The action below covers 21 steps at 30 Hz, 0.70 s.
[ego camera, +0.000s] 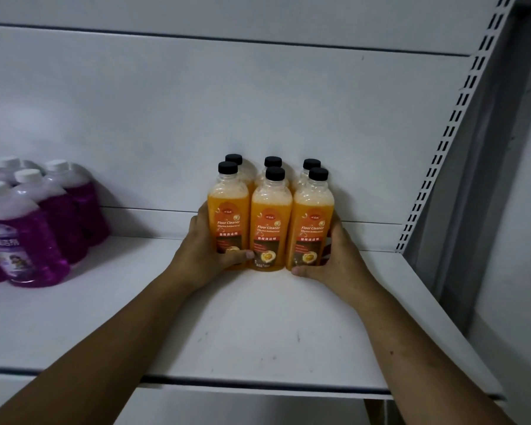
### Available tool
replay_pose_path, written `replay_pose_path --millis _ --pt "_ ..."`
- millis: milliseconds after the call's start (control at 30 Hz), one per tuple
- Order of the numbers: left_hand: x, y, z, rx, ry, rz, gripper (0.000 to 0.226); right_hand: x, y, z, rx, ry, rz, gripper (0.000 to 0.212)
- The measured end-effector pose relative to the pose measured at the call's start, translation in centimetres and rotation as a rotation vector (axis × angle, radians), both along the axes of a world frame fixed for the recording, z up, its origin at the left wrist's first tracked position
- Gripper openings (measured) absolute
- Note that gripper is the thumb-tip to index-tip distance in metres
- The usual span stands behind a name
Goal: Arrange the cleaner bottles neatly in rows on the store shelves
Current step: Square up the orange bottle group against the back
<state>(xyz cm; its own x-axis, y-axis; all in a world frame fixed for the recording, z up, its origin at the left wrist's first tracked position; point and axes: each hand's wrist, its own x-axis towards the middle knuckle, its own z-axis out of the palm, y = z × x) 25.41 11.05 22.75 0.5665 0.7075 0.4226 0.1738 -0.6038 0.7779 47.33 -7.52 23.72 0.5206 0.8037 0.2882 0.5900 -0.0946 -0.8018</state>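
Six orange floor cleaner bottles (269,222) stood upright on the white shelf (258,326), two rows of three near its back. Left hand (203,246) and right hand (334,256) clasped the group's outer sides, thumbs curled across front bottles. Purple bottles (43,222) stood at the shelf's left end.

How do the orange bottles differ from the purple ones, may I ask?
The orange bottles have black caps, the purple bottles white. The orange bottles are slimmer than the purple bottles. The left hand and right hand clasp the orange bottles; nothing touches the purple bottles. All stand upright.
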Motion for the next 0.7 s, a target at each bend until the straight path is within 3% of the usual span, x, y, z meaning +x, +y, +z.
replay_pose_path --millis 167,400,700 --pt "0.6 -0.7 0.0 -0.057 -0.064 0.013 0.118 -1.8 0.6 0.2 0.077 0.0 -0.081 0.13" --pt "1.1 -1.0 -0.2 -0.061 -0.113 0.056 0.115 -2.0 1.3 -0.3 0.084 -0.117 -0.172 0.118" --pt "1.1 -1.0 -0.2 -0.079 -0.108 0.052 0.116 -0.3 0.8 -0.7 -0.044 -0.102 -0.013 0.111"
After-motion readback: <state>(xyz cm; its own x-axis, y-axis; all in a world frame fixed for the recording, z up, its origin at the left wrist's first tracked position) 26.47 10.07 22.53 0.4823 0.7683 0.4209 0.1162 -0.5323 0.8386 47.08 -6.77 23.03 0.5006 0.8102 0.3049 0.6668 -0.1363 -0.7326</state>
